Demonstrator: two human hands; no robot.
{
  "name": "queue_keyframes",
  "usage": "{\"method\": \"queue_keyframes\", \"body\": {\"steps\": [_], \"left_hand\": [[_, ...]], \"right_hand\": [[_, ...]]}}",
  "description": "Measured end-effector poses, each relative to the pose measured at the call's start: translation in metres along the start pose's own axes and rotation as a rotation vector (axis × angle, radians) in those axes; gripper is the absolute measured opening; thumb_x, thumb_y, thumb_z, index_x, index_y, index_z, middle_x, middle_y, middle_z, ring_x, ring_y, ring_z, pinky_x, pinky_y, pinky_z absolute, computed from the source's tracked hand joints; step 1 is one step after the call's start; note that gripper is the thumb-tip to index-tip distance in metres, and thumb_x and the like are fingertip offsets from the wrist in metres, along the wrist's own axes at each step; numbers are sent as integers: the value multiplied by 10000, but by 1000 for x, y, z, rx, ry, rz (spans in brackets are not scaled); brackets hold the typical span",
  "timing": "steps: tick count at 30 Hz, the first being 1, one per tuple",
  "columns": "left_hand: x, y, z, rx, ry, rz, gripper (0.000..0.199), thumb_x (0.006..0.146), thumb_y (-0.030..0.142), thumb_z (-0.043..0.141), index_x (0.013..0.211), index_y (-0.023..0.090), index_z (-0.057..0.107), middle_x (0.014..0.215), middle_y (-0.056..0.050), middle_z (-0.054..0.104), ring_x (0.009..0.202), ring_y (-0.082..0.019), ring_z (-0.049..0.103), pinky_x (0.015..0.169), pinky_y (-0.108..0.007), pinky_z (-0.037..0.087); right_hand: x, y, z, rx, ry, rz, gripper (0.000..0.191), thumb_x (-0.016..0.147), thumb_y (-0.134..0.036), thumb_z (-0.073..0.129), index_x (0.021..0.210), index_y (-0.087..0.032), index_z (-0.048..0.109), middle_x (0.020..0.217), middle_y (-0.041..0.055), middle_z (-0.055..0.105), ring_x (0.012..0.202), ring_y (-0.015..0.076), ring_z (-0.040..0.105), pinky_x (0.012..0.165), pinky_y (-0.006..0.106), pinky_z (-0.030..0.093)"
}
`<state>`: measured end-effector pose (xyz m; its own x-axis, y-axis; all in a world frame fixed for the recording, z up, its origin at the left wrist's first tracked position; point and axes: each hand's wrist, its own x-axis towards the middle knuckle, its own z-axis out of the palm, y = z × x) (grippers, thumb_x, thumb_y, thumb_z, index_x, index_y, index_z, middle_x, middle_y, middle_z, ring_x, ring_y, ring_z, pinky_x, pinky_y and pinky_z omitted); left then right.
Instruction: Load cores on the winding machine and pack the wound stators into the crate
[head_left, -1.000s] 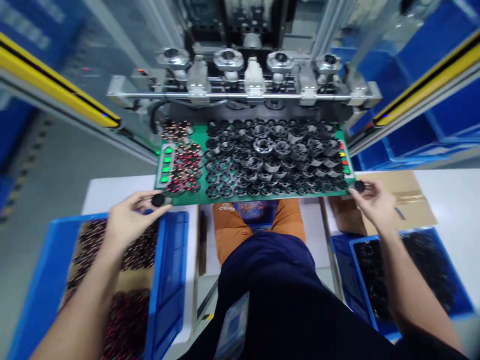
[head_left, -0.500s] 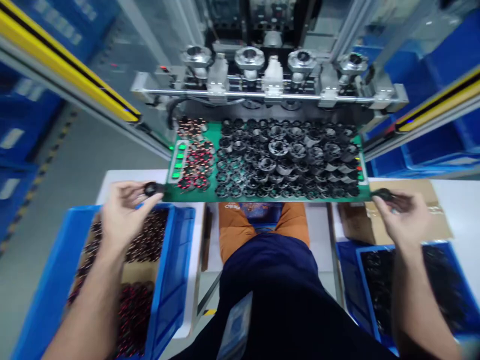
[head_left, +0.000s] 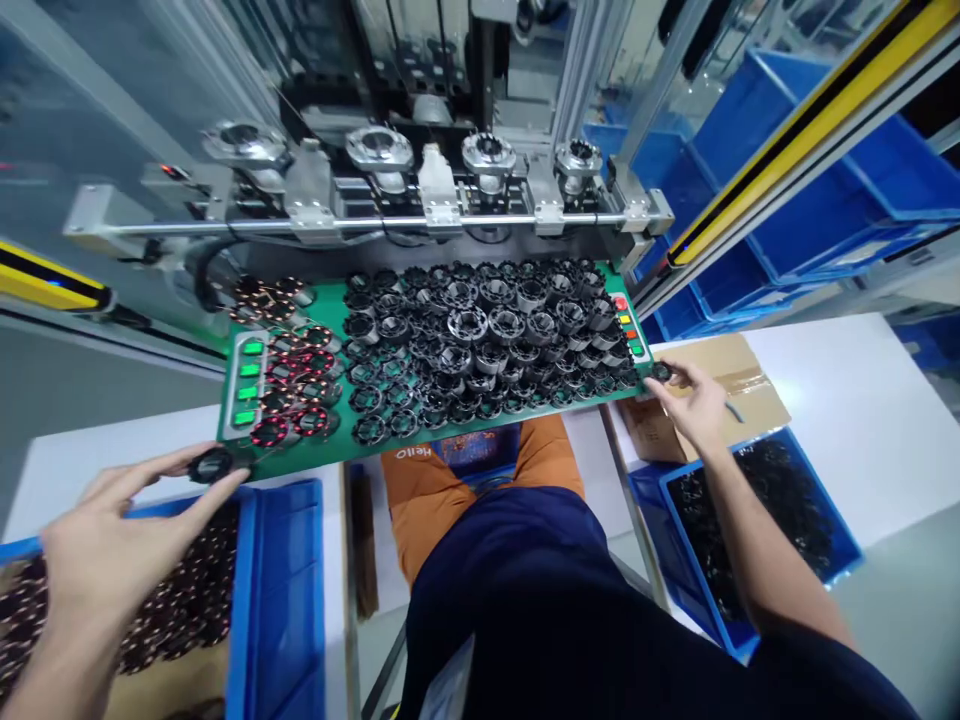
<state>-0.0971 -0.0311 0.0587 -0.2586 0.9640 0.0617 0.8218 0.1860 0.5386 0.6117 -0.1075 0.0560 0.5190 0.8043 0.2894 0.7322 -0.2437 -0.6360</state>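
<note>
My left hand (head_left: 112, 530) is closed, thumb and fingertips around a black round button (head_left: 210, 464) at the left front corner of a green work surface (head_left: 300, 458). At the right front corner, my right hand (head_left: 694, 400) pinches a similar black round button (head_left: 660, 372). Between the hands, many black slotted rings (head_left: 491, 360) stand packed on the green surface, some stacked. To their left lie copper-wound motor stators (head_left: 300, 370), some with red wire. Green lit switches (head_left: 247, 392) line the left edge, and a coloured switch strip (head_left: 628, 325) the right.
Behind the rings, a metal rail (head_left: 390, 224) carries several round metal holders (head_left: 379, 150). A blue bin (head_left: 285, 590) of wound stators is at left; another blue bin (head_left: 840, 560) with black parts is at right, near a cardboard box (head_left: 720, 375). Yellow-edged posts (head_left: 810, 130) flank the machine.
The view has turned and come closer, so the green surface appears lower left and tilted. Both hands stay at the black buttons at its corners. Rings and stators look unmoved.
</note>
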Motion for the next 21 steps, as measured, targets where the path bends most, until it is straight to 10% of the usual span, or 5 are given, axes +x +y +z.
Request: {"method": "queue_keyframes", "body": {"steps": [4,9,15,21], "left_hand": [[35,51,-31,-135,171,114,699,837,731,918,1419,347,954,1332,-23,931,1261,-472,885,1242,-722,694],[128,142,-71,-166,210,527,794,901,732,928,1446,155,903,1308,-48,931,1161,-253,892,1262,-551,686],[233,237,-83,152,-99,611,936,1154,716,480,1669,-39,681,1573,-55,815,1591,-229,729,1393,-442,497],[297,245,-54,64,-152,555,846,1146,642,528,1578,-58,729,1583,-113,824,1544,-141,748,1300,-171,468]], "right_hand": [[49,-64,-23,30,104,-202,674,884,-690,957,1367,-223,905,1091,114,898,856,271,768,918,504,708],[126,-225,-14,53,16,-737,511,1004,-421,954,1463,-201,898,1357,129,927,1009,201,829,1001,377,695],[206,-391,118,-114,-414,-829,606,1177,-544,812,1553,-74,743,1459,122,883,1303,268,860,1306,515,650],[260,-440,244,-252,-465,-902,523,1039,-304,975,1444,-11,819,1472,202,857,1539,458,773,1454,683,538]]}}
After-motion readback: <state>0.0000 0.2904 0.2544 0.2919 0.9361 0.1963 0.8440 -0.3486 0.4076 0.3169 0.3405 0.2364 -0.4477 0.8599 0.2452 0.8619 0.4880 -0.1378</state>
